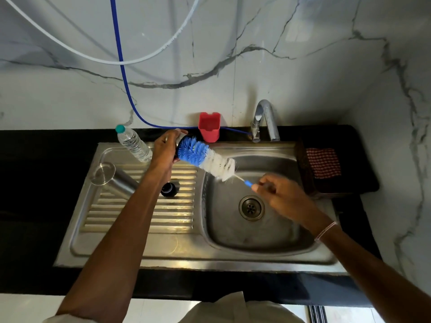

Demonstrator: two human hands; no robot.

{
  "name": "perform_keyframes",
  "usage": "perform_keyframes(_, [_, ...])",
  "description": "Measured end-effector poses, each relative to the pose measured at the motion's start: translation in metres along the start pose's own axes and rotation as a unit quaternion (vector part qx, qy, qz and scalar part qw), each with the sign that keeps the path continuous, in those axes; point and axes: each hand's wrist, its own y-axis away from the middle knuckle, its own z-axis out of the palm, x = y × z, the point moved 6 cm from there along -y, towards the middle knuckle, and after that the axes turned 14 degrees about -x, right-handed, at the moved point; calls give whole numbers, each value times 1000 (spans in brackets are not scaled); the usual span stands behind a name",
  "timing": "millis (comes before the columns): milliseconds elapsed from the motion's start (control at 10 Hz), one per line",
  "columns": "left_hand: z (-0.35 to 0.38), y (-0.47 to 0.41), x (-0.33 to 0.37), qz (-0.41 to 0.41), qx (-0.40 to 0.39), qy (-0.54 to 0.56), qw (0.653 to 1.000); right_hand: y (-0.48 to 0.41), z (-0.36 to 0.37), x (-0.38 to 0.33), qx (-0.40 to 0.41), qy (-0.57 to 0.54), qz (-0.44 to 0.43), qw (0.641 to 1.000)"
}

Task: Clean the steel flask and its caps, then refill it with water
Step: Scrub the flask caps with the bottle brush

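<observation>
- Left grip (166,149) is curled round what we read as the steel cap (179,138). It is held above the back of the sink (186,248), near the desk's (42,183) rear edge. Fingers hide most of the cap.
- Right grip (270,190) pinches the thin handle of the bottle brush (205,159), over the basin and just above the drain (251,208). The hand is motion-blurred.
- The brush's blue bristle end sits at the cap's mouth. We can't tell how far in it goes. The white bristles trail toward the right grip.
- Steel flask (116,178) lies on its side on the ribbed drainboard, on the desk's left half. Its round end points to the left edge and its body runs under the left forearm.
- Black inner cap (168,190) rests on the drainboard beside that forearm, apart from the flask.
- Clear plastic bottle (134,144) with a teal lid leans at the drainboard's back left corner.
- Red holder (209,127) and tap (265,120) stand along the rear edge, and a blue hose (121,66) runs down the wall to the tap.
- Checked cloth (323,163) lies on a dark tray at the right of the desk.
</observation>
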Motion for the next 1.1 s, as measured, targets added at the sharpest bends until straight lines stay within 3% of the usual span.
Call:
perform_keyframes(100, [-2,2,-3,0,18,9,1000,14,11,-5,128,399,11,908])
perform_keyframes(200, [-2,2,-4,17,18,32,999,15,26,-6,-23,60,-40,997])
perform_keyframes(300, [-5,4,-4,20,6,39,999,11,29,-10,-123,-168,-22,978])
perform_keyframes(400, [-12,8,-9,5,15,22,1000,19,9,-21,101,334,-37,936])
perform_keyframes(500, [-13,10,-14,-10,25,48,998,14,17,-26,90,347,-23,933])
perform_keyframes(600, [-17,10,-14,-16,43,51,998,2,29,-22,-77,-118,-13,990])
perform_keyframes(700, [-22,13,-13,-7,49,36,998,0,21,-28,6,72,-66,995])
perform_keyframes(800, [-24,14,-14,-11,65,45,997,13,15,-30,120,401,23,908])
perform_keyframes(900, [-20,17,-11,-5,58,52,997,10,33,-32,47,344,-5,938])
perform_keyframes(1000, [-15,19,-6,9,25,50,998,0,36,-15,-121,-103,39,987])
perform_keyframes(1100, [-14,19,-6,13,14,39,999,-3,24,-14,-46,142,-11,989])
